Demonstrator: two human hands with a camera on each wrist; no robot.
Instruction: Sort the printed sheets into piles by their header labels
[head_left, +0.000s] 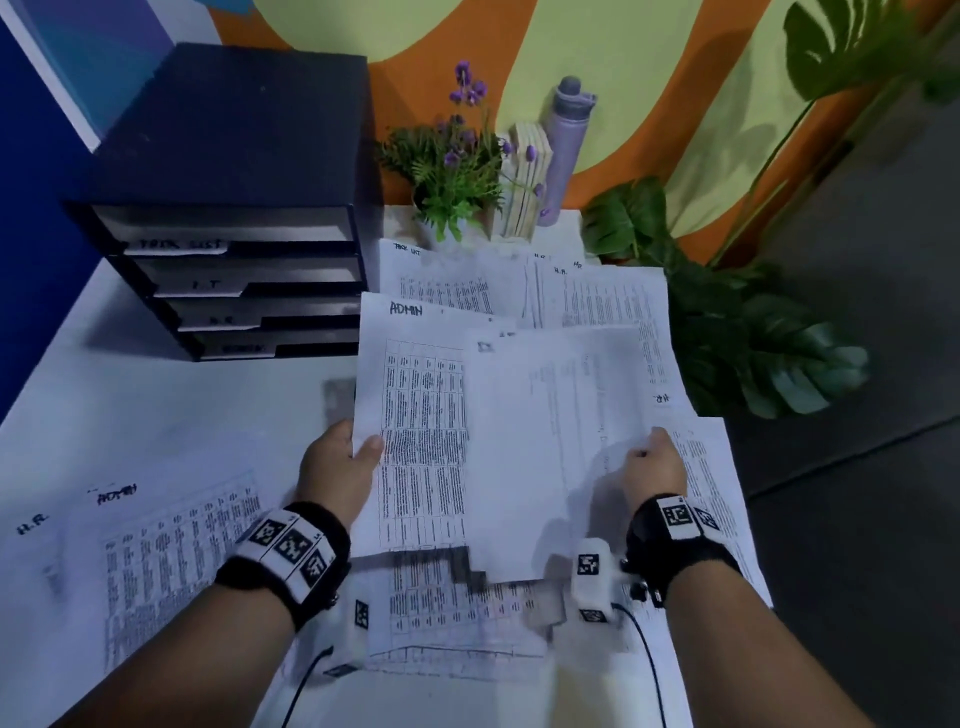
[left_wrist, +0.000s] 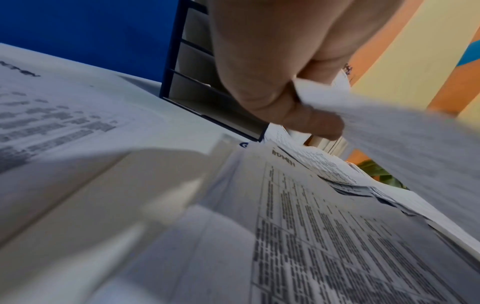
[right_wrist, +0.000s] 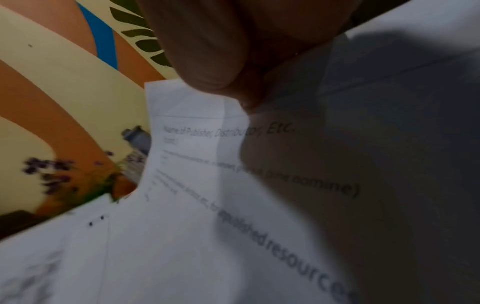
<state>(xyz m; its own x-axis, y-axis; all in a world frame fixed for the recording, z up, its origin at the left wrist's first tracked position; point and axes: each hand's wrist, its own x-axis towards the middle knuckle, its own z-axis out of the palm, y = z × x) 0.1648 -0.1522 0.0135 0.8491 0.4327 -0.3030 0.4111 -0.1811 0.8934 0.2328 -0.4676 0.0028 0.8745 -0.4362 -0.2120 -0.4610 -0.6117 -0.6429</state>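
Fingers, left hand (head_left: 340, 467): thumb on top, curled onto the left edge of the ADMIN sheet (head_left: 415, 415), which is lifted off the desk (head_left: 171, 410). The left wrist view confirms the pinch (left_wrist: 311, 121).

Fingers, right hand (head_left: 655, 467): pinched on the near edge of a lighter printed sheet (head_left: 550, 441), also raised; its paper puckers at the grip in the right wrist view (right_wrist: 197, 115). I cannot read its header.

Beneath my hands: loose unsorted sheets (head_left: 457, 613), overlapping, one with an ADMIN header in the left wrist view.

Left of me, on the desk: a started ADMIN pile (head_left: 171, 551), and beside it an H.R. pile (head_left: 41, 551).

Farther back: sheets marked TASK LIST (head_left: 441, 280) and H.R. (head_left: 597, 296), fanned unevenly.

Back left: dark drawer unit (head_left: 234, 208) with labelled drawers.

Back edge: potted flowers (head_left: 452, 166), lilac bottle (head_left: 569, 145).

Risks, as I judge them: a second sheet may cling under the one I hold and land in the wrong pile; the crumpled right-hand pinch could crease or tear the paper; the fanned rear stacks could slide into one another, mixing labels.
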